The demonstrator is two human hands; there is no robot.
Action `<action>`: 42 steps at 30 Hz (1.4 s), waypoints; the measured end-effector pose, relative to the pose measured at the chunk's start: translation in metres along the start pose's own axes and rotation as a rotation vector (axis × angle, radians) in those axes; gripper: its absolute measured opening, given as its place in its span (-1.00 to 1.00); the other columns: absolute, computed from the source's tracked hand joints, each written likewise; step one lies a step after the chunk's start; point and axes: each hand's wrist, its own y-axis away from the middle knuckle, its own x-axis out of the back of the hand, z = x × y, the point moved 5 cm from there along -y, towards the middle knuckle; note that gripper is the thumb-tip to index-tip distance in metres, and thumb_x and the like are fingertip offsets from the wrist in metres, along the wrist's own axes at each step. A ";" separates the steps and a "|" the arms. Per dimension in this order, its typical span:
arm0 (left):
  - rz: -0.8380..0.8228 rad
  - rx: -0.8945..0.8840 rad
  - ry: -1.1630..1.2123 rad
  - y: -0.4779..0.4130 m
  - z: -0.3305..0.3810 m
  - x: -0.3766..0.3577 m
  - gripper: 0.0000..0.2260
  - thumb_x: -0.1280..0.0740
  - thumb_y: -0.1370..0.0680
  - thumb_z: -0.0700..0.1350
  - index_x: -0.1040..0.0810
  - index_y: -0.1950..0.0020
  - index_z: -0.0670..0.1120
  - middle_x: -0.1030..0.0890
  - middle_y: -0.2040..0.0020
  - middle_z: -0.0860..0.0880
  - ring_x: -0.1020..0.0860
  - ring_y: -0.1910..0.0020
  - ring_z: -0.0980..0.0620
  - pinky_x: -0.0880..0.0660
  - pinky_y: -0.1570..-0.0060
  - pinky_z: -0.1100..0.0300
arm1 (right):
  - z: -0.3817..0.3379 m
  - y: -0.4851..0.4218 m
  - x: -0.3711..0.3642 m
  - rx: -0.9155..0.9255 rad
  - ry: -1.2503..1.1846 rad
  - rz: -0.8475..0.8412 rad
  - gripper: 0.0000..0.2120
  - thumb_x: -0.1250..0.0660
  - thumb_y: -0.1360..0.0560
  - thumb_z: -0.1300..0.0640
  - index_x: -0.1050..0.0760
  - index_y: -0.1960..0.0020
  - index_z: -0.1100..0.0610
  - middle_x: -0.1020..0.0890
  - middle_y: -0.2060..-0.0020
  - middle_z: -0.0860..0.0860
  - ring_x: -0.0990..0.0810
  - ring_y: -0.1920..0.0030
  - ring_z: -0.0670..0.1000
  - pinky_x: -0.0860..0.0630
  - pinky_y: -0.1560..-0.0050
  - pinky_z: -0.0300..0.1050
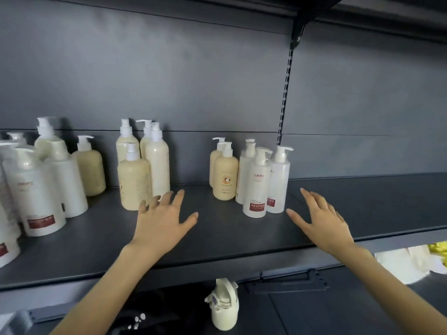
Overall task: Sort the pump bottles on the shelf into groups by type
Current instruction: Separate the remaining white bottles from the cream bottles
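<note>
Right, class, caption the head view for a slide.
The left hand and right hand spread open over a dark shelf of white and cream pump bottles.

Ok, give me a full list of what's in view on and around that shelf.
tall bottles: three, cream, centre-left at the back
squat bottle: one, beige, in front of them
beige pair: two, beige, centre-right
white bottles: three, white with red labels, right of the beige pair
left cluster: several, count unclear, white, cream and one beige mixed, far left
lower bottle: one, cream, below the shelf
shelf: one, dark grey
packaging: white and yellow, lower right, kind unclear
left hand: open, empty, by the squat bottle
right hand: open, empty, right of the white bottles
</note>
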 end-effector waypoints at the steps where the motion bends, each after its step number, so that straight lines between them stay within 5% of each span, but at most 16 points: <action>1: 0.008 -0.023 0.015 -0.010 0.007 -0.002 -0.37 0.01 -0.55 0.30 -0.06 -0.54 0.01 -0.23 -0.51 -0.01 -0.25 -0.44 -0.08 -0.18 -0.37 -0.03 | 0.000 -0.008 0.002 0.001 -0.018 0.018 -0.28 -0.06 -0.50 -0.33 0.03 -0.54 -0.04 -0.16 -0.50 0.01 -0.21 -0.46 0.12 -0.26 -0.39 0.19; 16: 0.189 -0.283 0.232 -0.082 0.099 -0.012 -0.35 -0.04 -0.51 0.33 -0.11 -0.51 0.04 -0.30 -0.46 0.04 -0.30 -0.40 -0.02 -0.29 -0.30 0.04 | 0.004 -0.080 -0.003 0.062 -0.339 0.180 -0.26 -0.08 -0.45 -0.40 0.14 -0.50 -0.22 -0.16 -0.48 -0.13 -0.36 -0.37 0.03 -0.38 -0.04 0.13; 23: 0.237 -0.299 0.427 -0.094 0.130 -0.003 -0.29 -0.14 -0.48 0.29 0.03 -0.53 0.09 -0.32 -0.44 0.06 -0.39 -0.32 0.01 -0.41 -0.12 0.08 | -0.014 -0.101 -0.002 0.255 -0.591 0.229 -0.28 -0.14 -0.42 -0.42 0.18 -0.43 -0.41 -0.26 -0.35 -0.29 -0.47 -0.01 -0.34 -0.42 0.09 -0.10; 28: 0.188 -0.246 0.784 -0.094 0.150 -0.020 -0.17 -0.35 -0.48 0.13 0.18 -0.51 0.14 -0.15 -0.49 0.12 -0.37 -0.34 0.09 -0.41 -0.08 0.20 | -0.018 -0.105 -0.027 0.270 -0.910 0.134 -0.25 -0.27 -0.40 -0.33 0.14 -0.41 -0.46 -0.33 -0.36 -0.30 -0.51 -0.23 -0.11 -0.54 -0.14 0.11; 32: 0.228 -0.205 0.931 -0.093 0.154 -0.030 -0.17 -0.42 -0.44 0.08 0.12 -0.47 0.21 -0.20 -0.46 0.14 -0.33 -0.34 0.18 -0.41 -0.16 0.24 | -0.016 -0.100 -0.047 0.306 -0.982 0.056 -0.24 -0.30 -0.40 -0.32 0.15 -0.39 -0.48 -0.36 -0.27 -0.49 -0.46 -0.23 -0.31 -0.46 -0.10 -0.20; 38: 0.211 -0.191 0.976 -0.094 0.154 -0.037 -0.18 -0.45 -0.44 -0.02 0.11 -0.41 0.28 -0.25 -0.45 0.13 -0.36 -0.34 0.17 -0.46 -0.16 0.19 | -0.012 -0.101 -0.050 0.322 -1.017 0.030 -0.24 -0.32 -0.40 -0.31 0.14 -0.37 -0.50 -0.33 -0.26 -0.53 -0.44 -0.26 -0.30 -0.43 -0.18 -0.14; 42: 0.195 -0.190 0.986 -0.092 0.146 -0.039 -0.18 -0.45 -0.43 -0.01 0.11 -0.40 0.32 -0.29 -0.39 0.19 -0.40 -0.24 0.25 -0.38 0.09 0.48 | -0.013 -0.097 -0.049 0.357 -0.998 0.026 -0.22 -0.33 -0.41 -0.28 0.14 -0.41 -0.45 -0.31 -0.31 -0.48 -0.42 -0.27 -0.31 -0.42 -0.16 -0.20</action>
